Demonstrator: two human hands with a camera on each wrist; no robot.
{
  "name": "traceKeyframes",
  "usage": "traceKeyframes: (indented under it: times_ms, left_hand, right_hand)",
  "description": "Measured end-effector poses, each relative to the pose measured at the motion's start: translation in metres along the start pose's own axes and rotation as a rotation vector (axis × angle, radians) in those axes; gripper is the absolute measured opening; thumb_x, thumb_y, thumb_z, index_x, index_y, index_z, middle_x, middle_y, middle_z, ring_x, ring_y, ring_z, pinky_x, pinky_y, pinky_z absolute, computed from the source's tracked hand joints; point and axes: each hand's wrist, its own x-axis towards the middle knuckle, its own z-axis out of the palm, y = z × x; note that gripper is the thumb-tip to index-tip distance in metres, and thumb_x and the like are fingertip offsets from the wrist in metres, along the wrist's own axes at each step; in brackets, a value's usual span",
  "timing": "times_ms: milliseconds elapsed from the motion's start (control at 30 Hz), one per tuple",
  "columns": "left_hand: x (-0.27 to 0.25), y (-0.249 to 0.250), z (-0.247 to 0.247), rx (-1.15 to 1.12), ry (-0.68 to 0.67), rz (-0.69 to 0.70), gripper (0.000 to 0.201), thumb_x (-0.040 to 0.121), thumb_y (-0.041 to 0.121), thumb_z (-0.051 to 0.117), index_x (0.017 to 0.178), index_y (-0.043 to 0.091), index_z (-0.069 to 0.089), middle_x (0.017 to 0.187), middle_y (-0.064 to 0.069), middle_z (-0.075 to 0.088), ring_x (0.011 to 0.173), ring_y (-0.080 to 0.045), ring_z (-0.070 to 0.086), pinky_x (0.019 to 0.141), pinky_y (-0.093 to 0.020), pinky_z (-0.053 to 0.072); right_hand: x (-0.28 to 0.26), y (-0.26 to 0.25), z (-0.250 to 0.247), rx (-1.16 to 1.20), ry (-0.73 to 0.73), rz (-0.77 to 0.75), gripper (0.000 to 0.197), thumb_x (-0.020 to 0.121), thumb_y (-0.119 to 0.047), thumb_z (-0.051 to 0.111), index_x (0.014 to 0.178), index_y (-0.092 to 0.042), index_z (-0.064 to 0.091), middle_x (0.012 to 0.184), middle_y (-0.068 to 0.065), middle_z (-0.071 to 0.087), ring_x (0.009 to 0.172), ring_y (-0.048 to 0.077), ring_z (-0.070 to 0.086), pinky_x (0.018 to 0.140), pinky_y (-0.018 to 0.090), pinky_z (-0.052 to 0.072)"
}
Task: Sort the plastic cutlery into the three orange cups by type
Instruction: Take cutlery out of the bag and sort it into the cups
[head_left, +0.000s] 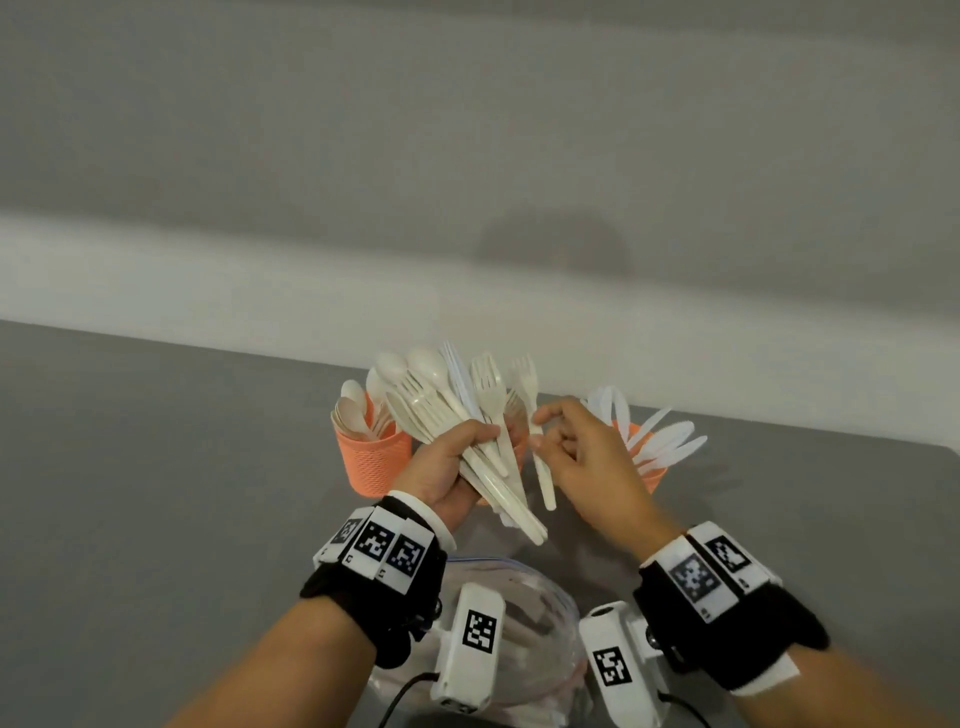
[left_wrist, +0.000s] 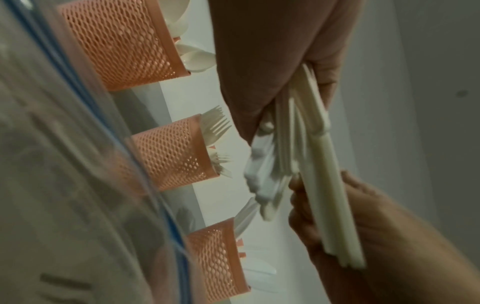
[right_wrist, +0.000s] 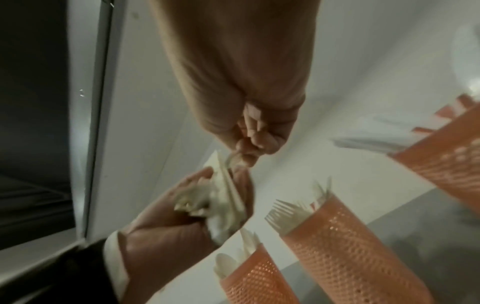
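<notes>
**Mid-sort: bundle in one hand, single fork in the other**

Far left, around 10 o'clock from the hands: orange mesh cup with spoons (head_left: 371, 457) standing upright on the grey table (head_left: 156, 493). Just right of it, left hand (head_left: 441, 470) with its grip wrapped tight round a mixed bundle of cutlery (head_left: 457, 415), spoon bowls and fork tines fanned out toward 12 o'clock, handles poking down toward 5 o'clock. Middle cup with forks (left_wrist: 172, 153) mostly hidden behind that bundle in the head view, but clear from the left wrist, tines sticking out of the rim. Next over, right hand (head_left: 587, 457), grip pinched on one white fork (head_left: 535, 426) held upright, apart from the bundle. At roughly 2 o'clock, third cup with knives (head_left: 652, 465), blades splayed out to the right. Down at 6 o'clock, between the wrists, clear zip bag (head_left: 524, 613) lying on the table with a blue seal strip. Pale wall behind everything.
</notes>
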Motion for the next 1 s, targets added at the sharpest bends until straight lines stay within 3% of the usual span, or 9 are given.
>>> traceKeyframes:
  times_ms: [100, 200, 300, 400, 500, 633, 800, 900, 1000]
  left_hand:
    - [0.000, -0.002, 0.003, 0.042, -0.007, -0.002, 0.041, 0.069, 0.007, 0.063, 0.109, 0.003, 0.060, 0.098, -0.015, 0.065, 0.087, -0.026, 0.065, 0.083, -0.043, 0.053]
    - [-0.002, -0.003, 0.004, 0.062, 0.012, 0.012, 0.039, 0.072, 0.009, 0.063, 0.111, 0.002, 0.060, 0.102, -0.018, 0.064, 0.092, -0.030, 0.063, 0.095, -0.050, 0.045]
    - [-0.003, -0.002, 0.002, 0.081, 0.067, 0.033, 0.033, 0.078, 0.011, 0.061, 0.109, 0.002, 0.058, 0.095, -0.019, 0.061, 0.080, -0.029, 0.064, 0.077, -0.043, 0.053]
    - [-0.002, -0.001, 0.003, 0.077, 0.101, 0.070, 0.042, 0.076, 0.009, 0.064, 0.114, -0.006, 0.057, 0.109, -0.028, 0.063, 0.093, -0.037, 0.065, 0.087, -0.049, 0.050]
    - [-0.003, -0.003, 0.008, 0.114, 0.067, 0.149, 0.032, 0.082, -0.001, 0.058, 0.114, -0.006, 0.060, 0.100, -0.021, 0.067, 0.082, -0.026, 0.070, 0.076, -0.039, 0.058]
    - [-0.003, -0.005, 0.012, 0.089, -0.027, 0.154, 0.032, 0.085, -0.004, 0.052, 0.117, -0.005, 0.059, 0.093, -0.013, 0.070, 0.077, -0.018, 0.071, 0.064, -0.028, 0.057]
    - [-0.005, -0.002, 0.006, 0.106, -0.036, 0.087, 0.046, 0.079, -0.003, 0.051, 0.124, -0.003, 0.053, 0.105, -0.019, 0.064, 0.085, -0.026, 0.067, 0.078, -0.039, 0.057]
    - [-0.004, -0.003, 0.006, 0.078, -0.047, 0.086, 0.046, 0.081, -0.005, 0.048, 0.127, -0.001, 0.052, 0.118, -0.021, 0.061, 0.100, -0.030, 0.065, 0.088, -0.042, 0.053]
    - [-0.004, -0.003, 0.011, 0.101, -0.102, 0.132, 0.044, 0.081, -0.011, 0.047, 0.123, 0.000, 0.056, 0.122, -0.015, 0.063, 0.112, -0.025, 0.062, 0.095, -0.035, 0.050]
  right_hand:
    - [0.001, -0.002, 0.011, -0.067, -0.055, -0.011, 0.014, 0.092, -0.008, 0.049, 0.105, -0.013, 0.052, 0.068, 0.006, 0.054, 0.061, 0.015, 0.049, 0.063, 0.026, 0.041]
    - [0.000, -0.003, 0.015, -0.151, -0.138, -0.046, 0.019, 0.094, -0.008, 0.045, 0.111, -0.012, 0.052, 0.073, -0.009, 0.057, 0.061, -0.001, 0.053, 0.059, 0.012, 0.042]
    - [0.002, -0.005, 0.015, -0.145, -0.139, -0.068, 0.019, 0.091, -0.003, 0.047, 0.101, -0.010, 0.062, 0.085, -0.004, 0.054, 0.061, 0.002, 0.056, 0.057, 0.013, 0.046]
    - [0.004, -0.013, 0.012, -0.112, 0.046, -0.137, 0.012, 0.089, -0.005, 0.051, 0.091, -0.011, 0.061, 0.090, 0.001, 0.054, 0.072, 0.015, 0.056, 0.065, 0.020, 0.046]
    - [0.009, -0.027, 0.012, -0.107, 0.110, -0.229, 0.011, 0.089, -0.010, 0.054, 0.098, -0.010, 0.061, 0.094, 0.001, 0.057, 0.076, 0.007, 0.053, 0.067, 0.011, 0.043]
    - [0.018, -0.031, 0.018, -0.210, 0.098, -0.182, 0.022, 0.090, -0.013, 0.054, 0.112, -0.011, 0.056, 0.104, 0.001, 0.056, 0.077, 0.003, 0.049, 0.067, 0.003, 0.041]
    - [0.019, -0.027, 0.017, -0.056, 0.095, -0.115, 0.021, 0.091, -0.008, 0.050, 0.110, -0.010, 0.057, 0.099, 0.005, 0.059, 0.080, 0.008, 0.052, 0.070, 0.014, 0.045]
    - [0.017, -0.024, 0.016, 0.026, 0.092, -0.112, 0.020, 0.089, -0.006, 0.053, 0.106, -0.011, 0.062, 0.097, 0.002, 0.061, 0.079, 0.003, 0.053, 0.069, 0.007, 0.043]
    - [0.015, -0.022, 0.018, 0.003, 0.119, -0.151, 0.017, 0.085, -0.011, 0.062, 0.102, -0.012, 0.065, 0.095, 0.001, 0.060, 0.082, 0.002, 0.054, 0.071, 0.003, 0.041]
